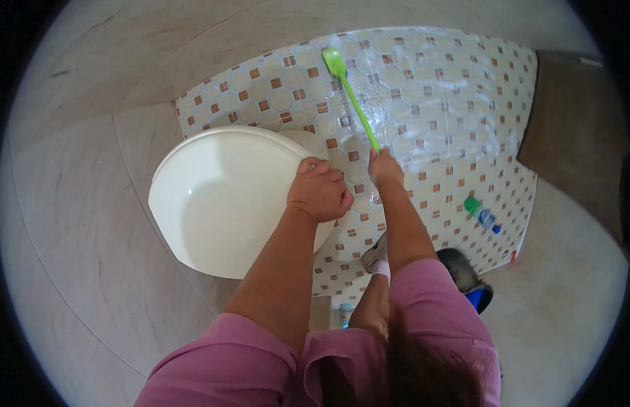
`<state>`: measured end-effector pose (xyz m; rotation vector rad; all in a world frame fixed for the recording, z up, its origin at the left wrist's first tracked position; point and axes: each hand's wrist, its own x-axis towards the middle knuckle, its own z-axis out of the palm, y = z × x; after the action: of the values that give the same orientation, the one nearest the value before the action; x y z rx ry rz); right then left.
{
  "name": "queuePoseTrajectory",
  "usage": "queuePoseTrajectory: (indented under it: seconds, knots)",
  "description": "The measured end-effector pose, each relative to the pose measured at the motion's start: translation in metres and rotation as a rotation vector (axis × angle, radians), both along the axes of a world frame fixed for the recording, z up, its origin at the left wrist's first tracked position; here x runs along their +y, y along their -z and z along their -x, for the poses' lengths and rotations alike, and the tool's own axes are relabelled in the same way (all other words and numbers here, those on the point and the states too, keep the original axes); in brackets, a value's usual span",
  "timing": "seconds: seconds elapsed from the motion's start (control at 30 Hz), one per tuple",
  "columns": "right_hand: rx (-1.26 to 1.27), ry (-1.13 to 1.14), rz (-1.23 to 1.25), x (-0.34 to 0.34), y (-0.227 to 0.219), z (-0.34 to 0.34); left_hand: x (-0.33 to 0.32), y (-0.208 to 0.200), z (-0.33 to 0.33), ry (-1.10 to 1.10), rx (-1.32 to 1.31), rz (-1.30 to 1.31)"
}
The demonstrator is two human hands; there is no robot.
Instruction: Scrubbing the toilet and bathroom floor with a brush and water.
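Note:
My left hand (318,190) is closed over the right rim of a large white tub (220,203), which stands tilted with its hollow inside facing me. In my right hand (385,168) is the end of a bright green long-handled scrub brush (359,112). The brush reaches away from me, its head resting on the patterned tile floor (403,102). White suds and a wet shine cover much of the tile around and right of the brush. The bristles face down and are hidden.
A clear bottle with green and blue parts (482,216) lies on the tile to the right. Close to my right arm stands a dark container with something blue (467,278). A brown door panel (569,136) is at the far right. Pale walls (77,176) curve around the left.

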<state>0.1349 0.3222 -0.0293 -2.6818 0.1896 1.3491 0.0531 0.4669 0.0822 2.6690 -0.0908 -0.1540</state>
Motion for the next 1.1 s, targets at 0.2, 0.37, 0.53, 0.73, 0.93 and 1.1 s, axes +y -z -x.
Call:
queuePoseTrajectory:
  seconds: [0.2, 0.37, 0.53, 0.73, 0.93, 1.1]
  knots:
    - [0.261, 0.128, 0.186, -0.143, -0.037, 0.212, 0.007, -0.007, 0.005, 0.025, -0.039, -0.148]
    - [0.075, 0.113, 0.036, -0.117, -0.003, 0.168, 0.004, -0.008, 0.004, 0.079, 0.071, -0.185]
    - [-0.055, 0.188, -0.005, -0.073, -0.006, 0.109, -0.003, -0.001, 0.002, 0.102, 0.022, -0.230]
    - [0.234, 0.376, 0.142, -0.159, -0.038, 0.296, -0.010, -0.020, 0.053, 0.119, -0.112, -0.123]
    - [-0.096, 0.439, 0.079, -0.175, -0.001, 0.160, -0.018, -0.011, 0.058, 0.154, -0.071, -0.178]
    - [-0.056, 0.841, -0.502, -0.119, 0.010, 0.162, -0.024, -0.011, 0.036, 0.349, 0.051, -0.208]
